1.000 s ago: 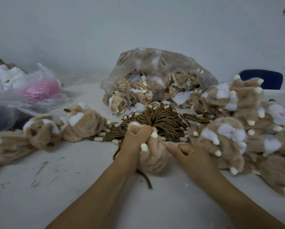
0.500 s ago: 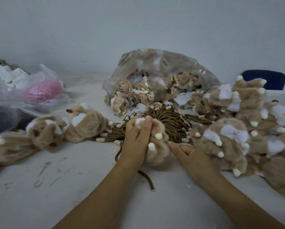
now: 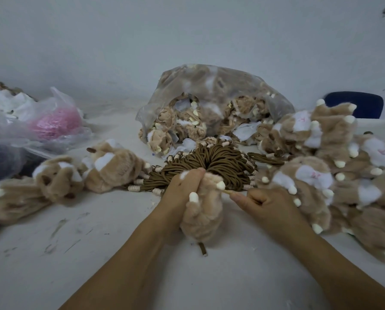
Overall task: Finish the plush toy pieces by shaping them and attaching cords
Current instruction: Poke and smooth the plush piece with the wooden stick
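Head view: near centre on the white table point(image 3: 97, 253), the left hand point(image 3: 182, 193) curls tight around a tan furry plush toy piece with cream claws point(image 3: 203, 218). A brown cord end point(image 3: 202, 249) pokes out beneath it. At its right, the right hand point(image 3: 267, 204) pinches a thin tan stick point(image 3: 227, 192) touching the plush. A bundle of brown cords point(image 3: 209, 162) lies just beyond.
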`<action>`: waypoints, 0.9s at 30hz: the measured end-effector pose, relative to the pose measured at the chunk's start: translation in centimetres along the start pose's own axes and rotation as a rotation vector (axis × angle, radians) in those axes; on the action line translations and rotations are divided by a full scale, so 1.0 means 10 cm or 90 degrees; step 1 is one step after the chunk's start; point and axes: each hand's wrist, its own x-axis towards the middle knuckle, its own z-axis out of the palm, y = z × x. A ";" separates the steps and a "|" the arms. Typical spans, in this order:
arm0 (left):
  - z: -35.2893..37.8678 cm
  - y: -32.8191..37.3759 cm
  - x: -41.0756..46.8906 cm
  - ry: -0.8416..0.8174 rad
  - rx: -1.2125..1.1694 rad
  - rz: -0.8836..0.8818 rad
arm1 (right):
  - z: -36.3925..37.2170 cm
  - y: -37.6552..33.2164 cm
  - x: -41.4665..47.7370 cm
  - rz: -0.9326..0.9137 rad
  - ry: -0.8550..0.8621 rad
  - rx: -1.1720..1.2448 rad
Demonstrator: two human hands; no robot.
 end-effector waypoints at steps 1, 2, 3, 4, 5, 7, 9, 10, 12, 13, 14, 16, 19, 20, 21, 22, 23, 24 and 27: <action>0.03 -0.01 -0.01 -0.018 -0.001 0.005 | 0.03 -0.03 -0.01 0.014 0.006 0.031; 0.07 0.01 -0.01 -0.013 -0.003 0.014 | 0.06 -0.06 -0.03 0.033 0.010 0.067; 0.09 0.02 0.00 0.012 -0.006 0.021 | 0.10 -0.10 -0.04 0.055 0.013 0.104; 0.11 0.04 0.02 0.039 -0.009 0.024 | 0.15 -0.14 -0.06 0.078 0.014 0.136; 0.13 0.03 0.04 0.069 0.004 0.041 | 0.20 -0.17 -0.07 0.103 0.011 0.158; 0.14 0.00 0.08 0.122 0.073 0.093 | 0.28 -0.18 -0.09 0.149 0.000 0.174; 0.14 -0.02 0.08 0.145 0.135 0.145 | 0.32 -0.18 -0.08 0.178 -0.011 0.168; 0.15 -0.03 0.06 0.138 0.149 0.158 | 0.32 -0.18 -0.07 0.192 -0.012 0.168; 0.17 -0.08 0.03 0.128 0.114 0.168 | 0.31 -0.16 -0.04 0.215 -0.008 0.185; 0.19 -0.11 0.02 0.130 0.095 0.174 | 0.30 -0.15 -0.02 0.222 -0.007 0.191; 0.20 -0.11 0.01 0.134 0.086 0.185 | 0.28 -0.15 -0.01 0.229 -0.007 0.192; 0.21 -0.10 0.00 0.137 0.094 0.205 | 0.25 -0.15 0.00 0.235 -0.007 0.187; 0.19 -0.10 0.03 0.150 0.116 0.225 | 0.20 -0.14 0.00 0.228 -0.024 0.180; 0.18 -0.09 0.04 0.161 0.124 0.228 | 0.18 -0.14 0.00 0.219 -0.029 0.168; 0.16 -0.09 0.05 0.172 0.132 0.231 | 0.16 -0.13 0.00 0.207 -0.031 0.151; 0.14 -0.08 0.06 0.180 0.134 0.233 | 0.13 -0.12 0.00 0.191 -0.032 0.134; 0.12 -0.07 0.07 0.185 0.129 0.229 | 0.10 -0.09 -0.01 0.176 -0.030 0.117; 0.11 -0.07 0.07 0.188 0.119 0.221 | 0.08 -0.06 -0.01 0.162 -0.028 0.103; 0.05 -0.04 0.07 0.174 0.090 0.199 | 0.02 0.00 -0.01 0.132 -0.033 0.072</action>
